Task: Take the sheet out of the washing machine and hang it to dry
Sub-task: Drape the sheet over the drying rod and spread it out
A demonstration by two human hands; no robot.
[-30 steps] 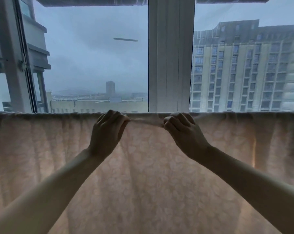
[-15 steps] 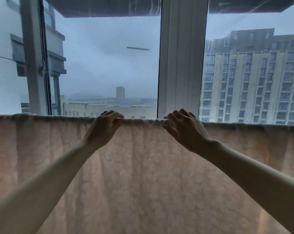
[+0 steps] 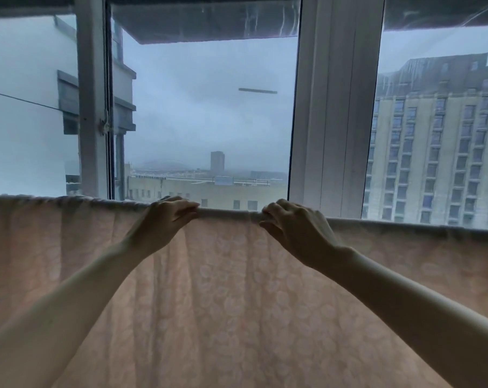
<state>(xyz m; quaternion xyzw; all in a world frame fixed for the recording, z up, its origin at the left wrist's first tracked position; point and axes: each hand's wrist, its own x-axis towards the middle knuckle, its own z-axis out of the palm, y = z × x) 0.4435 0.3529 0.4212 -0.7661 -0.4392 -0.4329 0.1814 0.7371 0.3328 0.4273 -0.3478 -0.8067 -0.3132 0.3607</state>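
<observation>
A pale pink sheet with a faint flower pattern hangs over a horizontal rail across the whole view, its top fold at about mid height. My left hand rests on the top fold left of centre, fingers curled over the fabric. My right hand lies on the fold right of centre, fingers bent and pinching the cloth. Between the two hands the fold is stretched smooth. The rail itself is hidden under the sheet.
Behind the sheet stands a large window with a white frame post and a grey frame at left. Tall buildings and grey sky lie outside. The sheet fills the lower half of the view.
Both hands have slid apart along the top fold, and the bunched cloth between them is now stretched flat. The view has tilted up, so the sheet's top edge sits lower.
</observation>
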